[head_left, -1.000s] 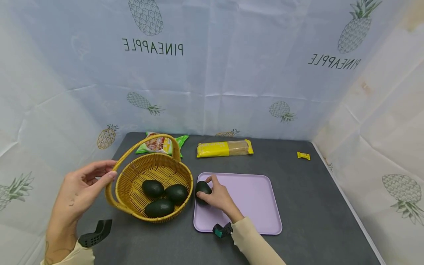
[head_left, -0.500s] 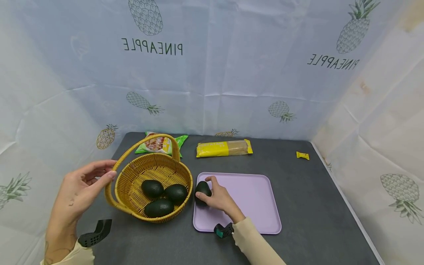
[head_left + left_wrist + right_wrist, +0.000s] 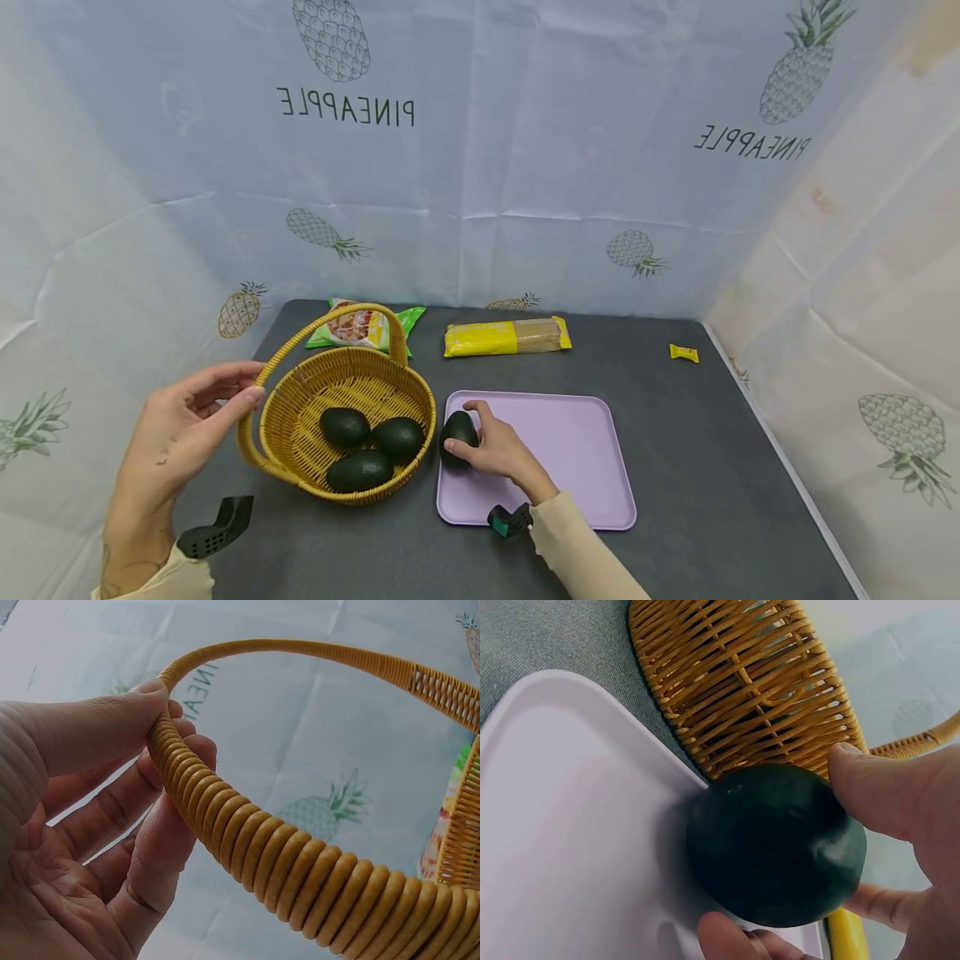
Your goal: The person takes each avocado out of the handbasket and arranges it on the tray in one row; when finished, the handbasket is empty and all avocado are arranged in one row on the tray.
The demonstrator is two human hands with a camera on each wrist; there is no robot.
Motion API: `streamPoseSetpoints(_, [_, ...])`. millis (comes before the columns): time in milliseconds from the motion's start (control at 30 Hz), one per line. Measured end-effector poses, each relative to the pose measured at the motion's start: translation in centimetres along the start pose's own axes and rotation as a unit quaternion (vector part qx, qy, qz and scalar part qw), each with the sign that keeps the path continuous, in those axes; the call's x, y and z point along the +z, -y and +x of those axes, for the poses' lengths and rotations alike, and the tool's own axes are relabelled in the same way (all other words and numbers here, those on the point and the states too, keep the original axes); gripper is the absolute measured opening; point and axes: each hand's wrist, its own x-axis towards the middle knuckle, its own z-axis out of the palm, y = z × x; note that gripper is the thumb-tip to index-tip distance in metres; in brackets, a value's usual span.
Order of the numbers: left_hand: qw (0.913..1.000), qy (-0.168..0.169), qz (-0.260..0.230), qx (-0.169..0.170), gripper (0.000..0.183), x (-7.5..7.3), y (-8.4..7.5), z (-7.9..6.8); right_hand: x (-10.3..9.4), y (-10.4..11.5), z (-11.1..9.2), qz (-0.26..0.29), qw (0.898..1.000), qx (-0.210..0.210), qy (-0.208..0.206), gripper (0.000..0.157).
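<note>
Head view shows three dark-green oval avocados (image 3: 360, 471), unseen from left wrist, in yellow wicker basket (image 3: 363, 389), arched handle (image 3: 277, 862) finger-pinched by left hand (image 3: 183, 421); right hand (image 3: 498, 447) curls round fourth avocado (image 3: 457, 439), left side of lilac rectangular tray (image 3: 570, 454), dark-grey table (image 3: 705, 450), white pineapple-print curtain (image 3: 555, 167) behind, essentially unchanged since previous frame.

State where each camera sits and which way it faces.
Head: worn on the head, looking forward and down at basket and tray; left hand and right hand show.
Left wrist: on that wrist, facing the basket's handle; left hand shows.
Right wrist: on that wrist, facing the held avocado; right hand shows.
Shared: head and right wrist both show avocado, tray and basket.
</note>
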Motion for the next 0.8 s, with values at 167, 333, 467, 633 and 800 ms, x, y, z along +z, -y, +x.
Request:
streamPoseSetpoints(167, [1.0000,-0.001,-0.001,0.006,0.030,0.0,0.0,0.1,-0.3,0.0,0.1,-0.027,1.000,-0.005,-0.006,0.073])
streamPoseSetpoints(333, [1.0000,-0.002,0.004,0.007,0.030,0.0,0.0,0.1,-1.1,0.3,0.3,-0.059,0.998,-0.009,-0.024,0.072])
streamPoseSetpoints(467, [1.0000,0.001,0.007,0.001,0.030,-0.1,0.0,0.0,-2.0,1.0,0.5,-0.067,0.997,-0.010,-0.042,0.071])
streamPoseSetpoints(633, [1.0000,0.005,0.003,-0.001,0.031,-0.1,0.0,-0.1,-3.1,2.4,1.0,-0.072,0.995,-0.026,-0.059,0.069])
streamPoseSetpoints(800, [1.0000,0.005,0.001,0.001,0.030,-0.1,0.0,0.0,-3.8,4.3,1.4,-0.078,0.994,-0.048,-0.064,0.069])
